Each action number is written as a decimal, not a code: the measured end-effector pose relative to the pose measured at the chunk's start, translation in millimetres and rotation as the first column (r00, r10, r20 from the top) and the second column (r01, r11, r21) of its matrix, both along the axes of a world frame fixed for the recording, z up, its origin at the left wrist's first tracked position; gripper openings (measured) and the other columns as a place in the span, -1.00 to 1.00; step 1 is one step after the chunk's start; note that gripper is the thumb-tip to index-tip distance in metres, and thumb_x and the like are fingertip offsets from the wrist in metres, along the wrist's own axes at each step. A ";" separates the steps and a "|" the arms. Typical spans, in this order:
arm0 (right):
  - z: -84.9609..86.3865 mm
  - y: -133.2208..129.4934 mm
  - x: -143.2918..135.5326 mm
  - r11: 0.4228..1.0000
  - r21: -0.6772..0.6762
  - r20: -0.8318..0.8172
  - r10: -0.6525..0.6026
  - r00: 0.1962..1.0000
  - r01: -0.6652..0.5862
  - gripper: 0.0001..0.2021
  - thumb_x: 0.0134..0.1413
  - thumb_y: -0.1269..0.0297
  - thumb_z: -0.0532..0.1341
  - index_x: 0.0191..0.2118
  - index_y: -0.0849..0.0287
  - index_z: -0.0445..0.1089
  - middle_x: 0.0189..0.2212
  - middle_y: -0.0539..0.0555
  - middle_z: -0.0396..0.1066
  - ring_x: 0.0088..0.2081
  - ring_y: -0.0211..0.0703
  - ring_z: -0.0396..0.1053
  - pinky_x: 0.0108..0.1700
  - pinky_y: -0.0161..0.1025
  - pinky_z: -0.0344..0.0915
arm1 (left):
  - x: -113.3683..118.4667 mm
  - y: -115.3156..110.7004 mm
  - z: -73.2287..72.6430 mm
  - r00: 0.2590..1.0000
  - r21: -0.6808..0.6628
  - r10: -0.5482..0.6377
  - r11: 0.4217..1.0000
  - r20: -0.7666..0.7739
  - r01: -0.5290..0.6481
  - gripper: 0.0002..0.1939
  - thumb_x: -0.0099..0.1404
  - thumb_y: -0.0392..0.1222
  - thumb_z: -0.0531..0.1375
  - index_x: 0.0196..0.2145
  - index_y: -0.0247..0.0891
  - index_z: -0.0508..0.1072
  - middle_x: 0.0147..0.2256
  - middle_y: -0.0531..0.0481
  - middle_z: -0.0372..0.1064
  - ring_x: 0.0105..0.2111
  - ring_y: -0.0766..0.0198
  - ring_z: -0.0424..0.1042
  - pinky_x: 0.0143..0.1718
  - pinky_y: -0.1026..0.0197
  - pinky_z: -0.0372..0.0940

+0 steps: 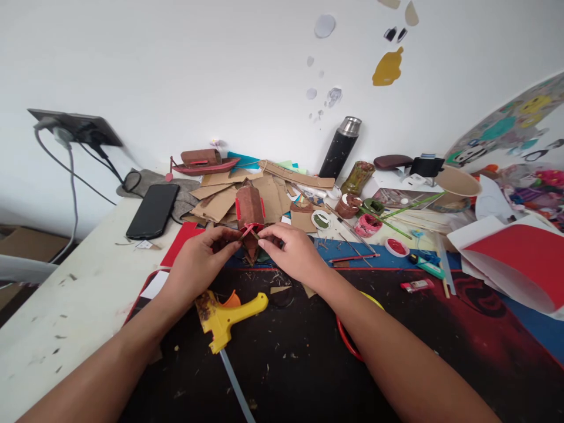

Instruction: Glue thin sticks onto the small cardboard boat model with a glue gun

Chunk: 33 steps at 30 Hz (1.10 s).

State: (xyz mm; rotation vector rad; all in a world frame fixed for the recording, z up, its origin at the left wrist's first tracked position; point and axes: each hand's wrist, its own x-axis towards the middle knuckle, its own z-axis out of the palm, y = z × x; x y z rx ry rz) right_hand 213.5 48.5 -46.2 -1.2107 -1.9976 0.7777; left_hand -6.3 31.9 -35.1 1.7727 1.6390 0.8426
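Head view: cluttered white table, dark mat, both hands' grip pinching brown cardboard model.

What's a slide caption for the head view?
Both hands, left hand and right hand, pinch thin sticks on a brown cardboard model above a yellow glue gun.

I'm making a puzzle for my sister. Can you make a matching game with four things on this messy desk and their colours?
Things:
1. glue gun
2. phone
3. flask
4. folded paper

Colours:
a. red and white
b. yellow
c. black with a silver top
d. plain black

Pairs: 1-b, 2-d, 3-c, 4-a
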 end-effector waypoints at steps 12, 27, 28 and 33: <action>-8.7 11.4 5.2 0.990 -0.142 -0.156 -0.026 0.987 0.004 -0.91 0.23 0.26 0.36 -0.20 0.14 0.57 -0.32 0.00 0.56 -0.36 -0.21 0.40 -0.25 -0.24 0.30 | 1.8 -1.7 5.4 0.999 0.007 0.026 1.000 -0.038 -0.026 -0.75 0.23 0.06 0.24 -0.23 -0.06 0.61 -0.23 0.02 0.66 -0.22 0.03 0.58 -0.16 0.11 0.41; -11.5 15.4 3.9 0.986 -0.168 -0.138 -0.021 0.990 -0.003 -0.86 0.26 0.19 0.35 -0.20 0.14 0.55 -0.38 -0.01 0.50 -0.39 -0.22 0.35 -0.30 -0.24 0.25 | -7.8 5.2 5.1 0.999 0.000 0.037 0.999 -0.027 -0.037 -0.74 0.21 0.04 0.29 -0.20 -0.11 0.61 -0.28 0.02 0.63 -0.28 0.12 0.58 -0.16 0.13 0.44; -11.5 15.6 3.9 0.985 -0.173 -0.145 -0.021 0.989 -0.005 -0.87 0.26 0.20 0.35 -0.20 0.15 0.55 -0.39 -0.02 0.50 -0.39 -0.22 0.35 -0.30 -0.24 0.25 | -8.0 5.4 5.1 0.999 -0.001 0.038 0.999 -0.031 -0.038 -0.74 0.21 0.04 0.29 -0.20 -0.11 0.61 -0.27 0.02 0.63 -0.28 0.12 0.58 -0.16 0.13 0.44; -12.9 17.0 3.6 0.983 -0.186 -0.170 -0.036 0.985 0.004 -0.86 0.24 0.20 0.36 -0.21 0.15 0.55 -0.42 -0.03 0.49 -0.40 -0.21 0.34 -0.30 -0.23 0.24 | -7.8 4.6 8.9 0.998 -0.032 0.036 0.999 -0.047 -0.037 -0.73 0.23 0.04 0.28 -0.19 -0.14 0.61 -0.24 0.02 0.64 -0.26 0.12 0.57 -0.15 0.14 0.39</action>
